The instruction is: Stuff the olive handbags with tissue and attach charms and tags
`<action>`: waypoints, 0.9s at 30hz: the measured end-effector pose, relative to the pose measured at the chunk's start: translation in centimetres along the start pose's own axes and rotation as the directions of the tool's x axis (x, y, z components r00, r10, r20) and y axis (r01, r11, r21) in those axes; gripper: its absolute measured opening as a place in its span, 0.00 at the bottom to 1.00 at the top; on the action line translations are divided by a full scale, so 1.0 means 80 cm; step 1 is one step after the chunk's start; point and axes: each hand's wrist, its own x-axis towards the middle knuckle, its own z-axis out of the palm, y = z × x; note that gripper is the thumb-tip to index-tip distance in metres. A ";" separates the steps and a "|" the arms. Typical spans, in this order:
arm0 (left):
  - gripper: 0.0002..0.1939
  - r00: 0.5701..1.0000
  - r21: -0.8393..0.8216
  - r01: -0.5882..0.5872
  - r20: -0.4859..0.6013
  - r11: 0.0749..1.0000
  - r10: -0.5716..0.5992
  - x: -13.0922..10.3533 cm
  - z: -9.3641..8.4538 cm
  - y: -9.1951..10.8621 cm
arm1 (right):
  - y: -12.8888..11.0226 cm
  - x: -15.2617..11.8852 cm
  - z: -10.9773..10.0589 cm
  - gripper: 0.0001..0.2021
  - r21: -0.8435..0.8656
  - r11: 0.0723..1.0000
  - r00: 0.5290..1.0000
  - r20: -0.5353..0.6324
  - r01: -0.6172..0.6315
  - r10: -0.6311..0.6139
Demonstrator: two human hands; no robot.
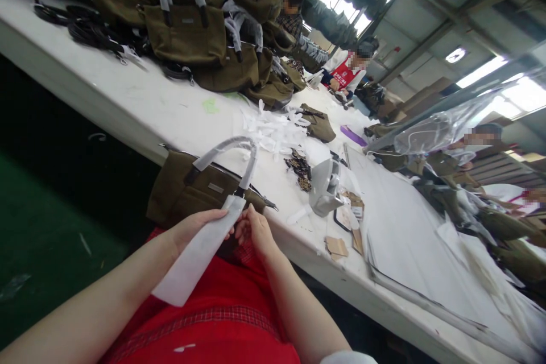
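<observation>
One white strip [198, 253] is gripped by both hands, left [191, 227] and right [253, 230], fingers closed, beside one olive bag [183, 193] on the tabletop [149, 108].

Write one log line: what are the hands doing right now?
left hand: holds white strip | right hand: at strip top | olive bag: on table edge, handle wrapped

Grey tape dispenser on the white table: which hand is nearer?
Right. The right hand pinches the white foam strip at the table edge, on the side of the grey tape dispenser. The left hand holds the strip farther away.
</observation>
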 end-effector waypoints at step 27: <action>0.21 0.730 0.996 -0.037 -0.029 0.081 0.683 -0.063 -0.011 -0.035 | 0.031 -0.001 0.071 0.21 -0.224 0.973 0.991 -0.110 0.051 -0.077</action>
